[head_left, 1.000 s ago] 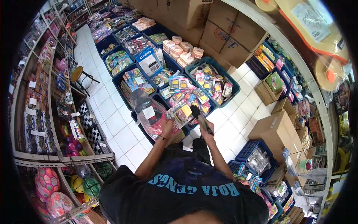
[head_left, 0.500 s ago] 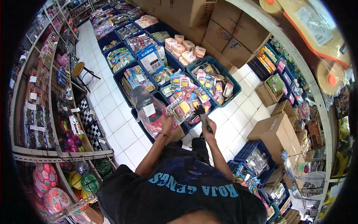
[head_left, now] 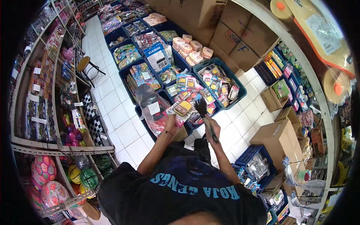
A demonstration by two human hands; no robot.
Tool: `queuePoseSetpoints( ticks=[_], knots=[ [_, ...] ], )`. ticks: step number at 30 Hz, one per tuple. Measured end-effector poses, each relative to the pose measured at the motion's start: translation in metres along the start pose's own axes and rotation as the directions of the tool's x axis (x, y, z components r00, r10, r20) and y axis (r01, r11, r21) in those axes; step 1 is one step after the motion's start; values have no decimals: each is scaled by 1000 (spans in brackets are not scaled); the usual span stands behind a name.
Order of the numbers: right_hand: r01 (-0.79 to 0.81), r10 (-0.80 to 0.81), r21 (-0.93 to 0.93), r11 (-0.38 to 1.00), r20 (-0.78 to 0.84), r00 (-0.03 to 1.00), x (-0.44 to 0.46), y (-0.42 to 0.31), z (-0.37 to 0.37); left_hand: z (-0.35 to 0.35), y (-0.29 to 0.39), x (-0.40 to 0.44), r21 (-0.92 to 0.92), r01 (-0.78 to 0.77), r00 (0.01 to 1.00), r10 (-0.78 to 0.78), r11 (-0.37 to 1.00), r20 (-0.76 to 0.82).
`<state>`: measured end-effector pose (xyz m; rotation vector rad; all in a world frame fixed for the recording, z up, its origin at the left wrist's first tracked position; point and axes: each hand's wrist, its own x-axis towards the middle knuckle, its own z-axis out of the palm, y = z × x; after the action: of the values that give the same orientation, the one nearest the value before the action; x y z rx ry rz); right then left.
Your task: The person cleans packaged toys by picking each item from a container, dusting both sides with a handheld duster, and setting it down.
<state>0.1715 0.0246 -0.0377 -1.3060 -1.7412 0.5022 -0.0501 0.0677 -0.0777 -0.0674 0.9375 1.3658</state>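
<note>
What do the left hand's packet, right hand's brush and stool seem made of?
Packet: probably clear, glossy plastic over card; colorful print shows through.
Brush: splayed dark strands suggest matte bristles, fiber unclear; handle material unclear.
Stool: brown seat suggests smooth wood; thin dark legs suggest metal, perhaps painted.

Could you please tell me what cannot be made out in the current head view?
Head view: the fine print on the carded pack, too small to read.
Head view: the left hand's fingers beneath that pack, hidden by it.
Head view: part of the brush's handle, hidden by the right hand.
Head view: whatever lies under the white label, covered by it.
</note>
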Motion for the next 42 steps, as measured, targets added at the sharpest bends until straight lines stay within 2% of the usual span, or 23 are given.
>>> queuePoseSetpoints(
  ticks=[3,4,5,7,9,11,15,16,17,19,21,23,24,25,27,29,30,31,34,35,37,41,42],
  knots=[
    [217,-215,-43,975,48,975,2,-34,0,-20,-10,26,49,-31,999,31,998,-5],
    [277,-261,-123,953,132,956,-2,-25,1,-45,-21,54,122,-25,1000,27,992,-15],
    [340,-297,-196,920,219,929,-8,-8,4,-38,-18,49,150,-31,999,34,988,-22],
    [203,-174,-205,958,149,973,-15,10,5,-21,-11,26,202,-37,998,46,979,-41],
    [44,-34,-210,977,54,998,-15,16,1,-12,-10,14,152,-78,996,85,985,-42],
    [-50,50,-129,990,-7,999,-11,0,-10,-10,-6,9,150,-88,994,96,985,-49],
    [61,-56,-60,996,89,994,-11,-34,-16,7,2,-15,229,-31,994,55,973,-97],
    [147,-134,-76,986,157,978,-16,-30,-11,12,3,-20,244,-19,992,48,970,-115],
    [162,-134,-91,983,259,957,-21,-13,-5,6,-1,-13,268,-35,995,59,963,-79],
    [78,-47,-132,988,224,973,-27,-2,-1,-1,-5,-2,309,-77,997,82,948,-4],
    [26,-10,-147,989,104,994,-31,23,-3,8,-3,-20,298,-113,992,122,948,-10],
    [-143,139,-163,976,-34,990,-24,19,-9,15,1,-33,337,-193,978,209,921,-12],
    [-132,121,-140,981,-84,989,-19,5,-14,12,1,-27,437,-177,977,212,882,-32],
    [-123,106,-118,985,-135,985,-17,-5,-17,6,-3,-18,424,-169,977,207,890,-44],
    [-24,20,-35,999,-99,995,-18,-22,-17,2,-7,-10,396,-153,979,193,905,-62],
    [164,-162,-44,985,60,985,-27,-16,-11,5,-8,-11,270,-122,992,122,955,17],
    [156,-149,-52,986,109,983,-30,-17,-10,6,-9,-12,207,-99,994,89,973,58],
    [147,-136,-58,987,158,978,-31,-19,-9,8,-10,-12,221,-98,995,89,970,52],
    [11,-9,-126,992,15,1000,-37,2,-7,9,-10,-10,260,-95,995,89,961,34],
    [-118,109,-129,985,-77,991,-37,10,-2,7,-9,-9,270,-90,996,86,959,29],
    [-193,181,-87,977,-128,975,-27,-11,-14,2,-10,-8,282,-75,997,76,956,6],
    [174,-173,-38,984,36,984,-25,-31,-24,-15,-23,15,346,18,999,0,938,-52],
    [148,-139,-49,988,151,979,-28,-30,-23,-20,-27,21,378,56,997,-32,924,-72]
  ],
)
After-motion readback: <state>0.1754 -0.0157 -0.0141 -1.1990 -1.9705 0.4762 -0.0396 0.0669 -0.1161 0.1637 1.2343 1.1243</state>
